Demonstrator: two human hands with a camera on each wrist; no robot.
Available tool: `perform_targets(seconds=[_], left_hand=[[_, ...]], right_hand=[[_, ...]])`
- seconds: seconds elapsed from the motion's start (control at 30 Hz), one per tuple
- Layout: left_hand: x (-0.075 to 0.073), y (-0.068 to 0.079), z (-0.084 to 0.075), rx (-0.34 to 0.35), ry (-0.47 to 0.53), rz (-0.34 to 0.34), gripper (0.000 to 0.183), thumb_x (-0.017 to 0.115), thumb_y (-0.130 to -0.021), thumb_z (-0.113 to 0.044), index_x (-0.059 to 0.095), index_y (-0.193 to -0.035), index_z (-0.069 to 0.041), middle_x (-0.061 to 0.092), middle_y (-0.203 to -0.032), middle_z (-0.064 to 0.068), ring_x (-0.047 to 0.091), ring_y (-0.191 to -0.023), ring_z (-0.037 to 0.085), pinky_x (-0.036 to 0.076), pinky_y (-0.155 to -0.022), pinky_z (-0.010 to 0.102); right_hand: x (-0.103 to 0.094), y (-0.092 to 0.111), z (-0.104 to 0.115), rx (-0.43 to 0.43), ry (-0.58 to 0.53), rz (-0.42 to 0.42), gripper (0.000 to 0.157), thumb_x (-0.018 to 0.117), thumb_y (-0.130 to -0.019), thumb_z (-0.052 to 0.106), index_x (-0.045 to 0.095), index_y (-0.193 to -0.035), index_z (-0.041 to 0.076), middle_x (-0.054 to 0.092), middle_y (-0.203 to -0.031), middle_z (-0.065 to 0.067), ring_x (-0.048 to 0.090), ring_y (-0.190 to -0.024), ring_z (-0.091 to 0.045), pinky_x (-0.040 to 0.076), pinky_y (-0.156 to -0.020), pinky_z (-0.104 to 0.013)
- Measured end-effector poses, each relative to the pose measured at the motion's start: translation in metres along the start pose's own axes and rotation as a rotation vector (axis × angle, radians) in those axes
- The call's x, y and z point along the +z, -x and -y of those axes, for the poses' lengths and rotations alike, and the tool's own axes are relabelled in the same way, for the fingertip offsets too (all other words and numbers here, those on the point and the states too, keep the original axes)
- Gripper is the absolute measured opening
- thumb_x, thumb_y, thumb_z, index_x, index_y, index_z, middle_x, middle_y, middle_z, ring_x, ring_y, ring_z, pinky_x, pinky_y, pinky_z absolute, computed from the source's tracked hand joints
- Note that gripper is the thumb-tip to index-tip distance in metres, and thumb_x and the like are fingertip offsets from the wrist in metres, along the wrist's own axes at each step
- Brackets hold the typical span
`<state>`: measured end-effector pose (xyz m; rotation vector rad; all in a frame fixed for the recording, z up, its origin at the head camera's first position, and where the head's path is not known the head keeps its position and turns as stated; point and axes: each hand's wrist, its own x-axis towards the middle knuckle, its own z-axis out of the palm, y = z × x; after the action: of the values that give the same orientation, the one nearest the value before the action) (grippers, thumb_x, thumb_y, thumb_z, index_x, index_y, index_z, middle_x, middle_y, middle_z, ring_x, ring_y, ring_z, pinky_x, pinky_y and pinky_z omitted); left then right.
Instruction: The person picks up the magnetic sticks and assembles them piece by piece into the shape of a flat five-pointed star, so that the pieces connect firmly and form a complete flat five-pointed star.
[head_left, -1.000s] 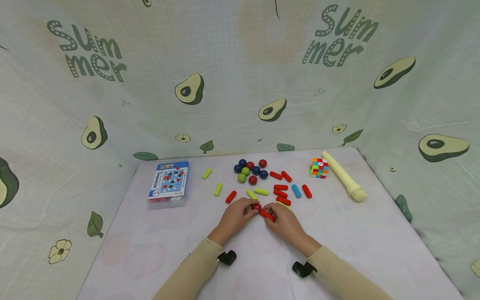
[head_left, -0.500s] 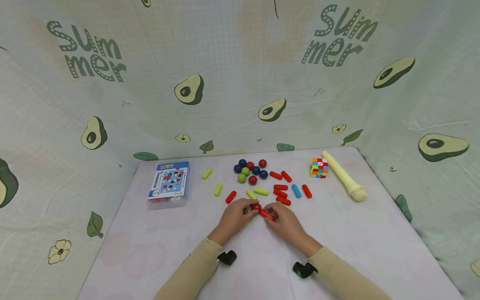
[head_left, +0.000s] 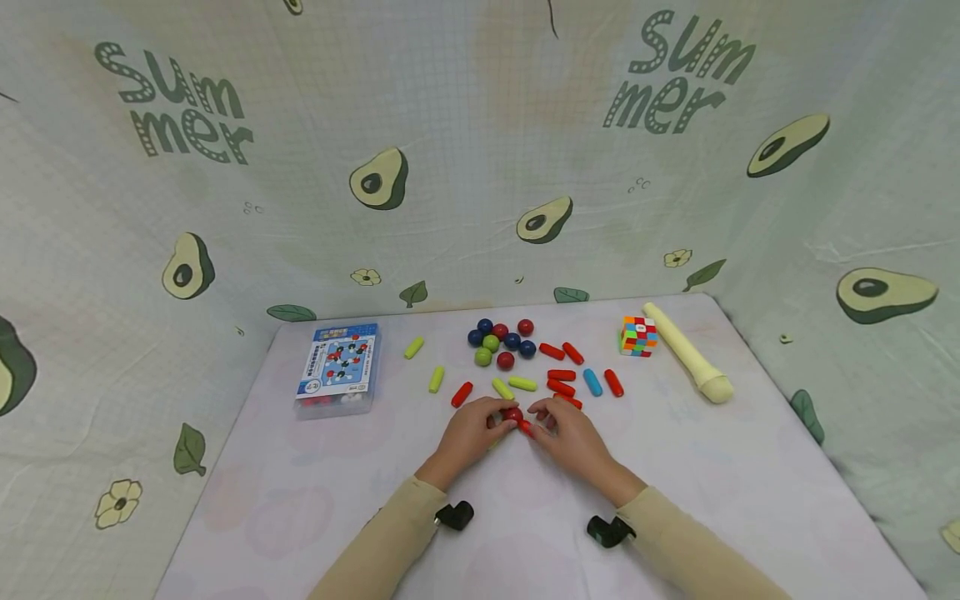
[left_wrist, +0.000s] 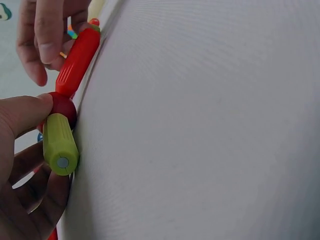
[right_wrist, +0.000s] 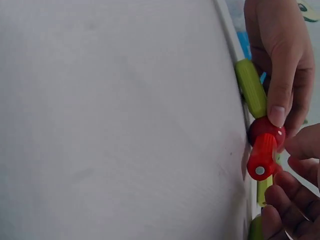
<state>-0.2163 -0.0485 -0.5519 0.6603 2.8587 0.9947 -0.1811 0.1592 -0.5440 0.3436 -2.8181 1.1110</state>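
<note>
Near navy balls point(head_left: 512, 341) and loose rods point(head_left: 561, 375), the left hand point(head_left: 468, 436) pinches a red ball point(head_left: 513, 415); the right hand point(head_left: 572, 440), fingers loosely parted, flanks its red rod point(right_wrist: 263, 152). Only wrist views clearly show its green rod point(left_wrist: 58, 135).

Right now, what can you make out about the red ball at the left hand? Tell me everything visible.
The red ball is round, dark red and smooth, with a slight shine; it looks like plastic or metal. The left hand holds it, thumb tip against its surface. A yellow-green rod and a red rod meet it end-on, pointing in different directions. It sits low over the pale tabletop; whether it touches down is unclear.
</note>
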Motion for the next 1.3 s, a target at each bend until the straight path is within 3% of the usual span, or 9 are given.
perform_targets(seconds=[0.33, 0.53, 0.77, 0.93, 1.3], left_hand=[[-0.003, 0.001, -0.002, -0.031, 0.010, 0.018, 0.038, 0.075, -0.093, -0.034, 0.071, -0.130, -0.024, 0.065, -0.101, -0.010, 0.052, -0.077, 0.008, 0.046, -0.067, 0.021], [-0.004, 0.001, -0.003, -0.024, 0.020, 0.007, 0.038, 0.076, -0.093, -0.033, 0.071, -0.130, -0.025, 0.065, -0.101, -0.010, 0.053, -0.077, 0.008, 0.046, -0.067, 0.021], [-0.003, 0.001, -0.002, -0.024, 0.026, 0.017, 0.038, 0.075, -0.093, -0.033, 0.071, -0.130, -0.025, 0.065, -0.102, -0.010, 0.052, -0.077, 0.007, 0.046, -0.066, 0.021], [-0.002, 0.001, -0.001, -0.020, 0.025, 0.013, 0.038, 0.076, -0.093, -0.034, 0.071, -0.130, -0.025, 0.065, -0.101, -0.010, 0.052, -0.077, 0.008, 0.046, -0.066, 0.021], [-0.003, 0.000, -0.001, -0.027, 0.004, 0.016, 0.038, 0.075, -0.093, -0.034, 0.071, -0.130, -0.025, 0.065, -0.100, -0.011, 0.052, -0.076, 0.007, 0.045, -0.066, 0.021]], right_hand=[[-0.015, -0.027, 0.001, 0.035, 0.042, 0.026, 0.027, 0.076, -0.093, 0.019, 0.068, -0.118, 0.015, 0.062, -0.101, 0.003, 0.057, -0.090, -0.016, 0.053, -0.080, -0.032], [-0.026, -0.054, -0.006, 0.042, 0.020, 0.035, 0.032, 0.073, -0.095, 0.020, 0.066, -0.125, 0.013, 0.061, -0.099, -0.002, 0.054, -0.087, -0.020, 0.050, -0.075, -0.033], [-0.036, -0.086, -0.013, 0.062, 0.052, 0.061, 0.043, 0.071, -0.097, 0.021, 0.060, -0.136, 0.007, 0.064, -0.118, -0.011, 0.059, -0.100, -0.026, 0.054, -0.089, -0.041], [-0.036, -0.103, -0.015, 0.074, 0.053, 0.089, 0.048, 0.069, -0.097, 0.022, 0.056, -0.141, 0.007, 0.061, -0.128, -0.015, 0.057, -0.110, -0.031, 0.050, -0.099, -0.049], [-0.025, -0.122, -0.018, 0.129, 0.100, 0.115, 0.049, 0.070, -0.098, 0.021, 0.055, -0.144, 0.011, 0.060, -0.135, -0.014, 0.057, -0.111, -0.030, 0.050, -0.101, -0.047]])
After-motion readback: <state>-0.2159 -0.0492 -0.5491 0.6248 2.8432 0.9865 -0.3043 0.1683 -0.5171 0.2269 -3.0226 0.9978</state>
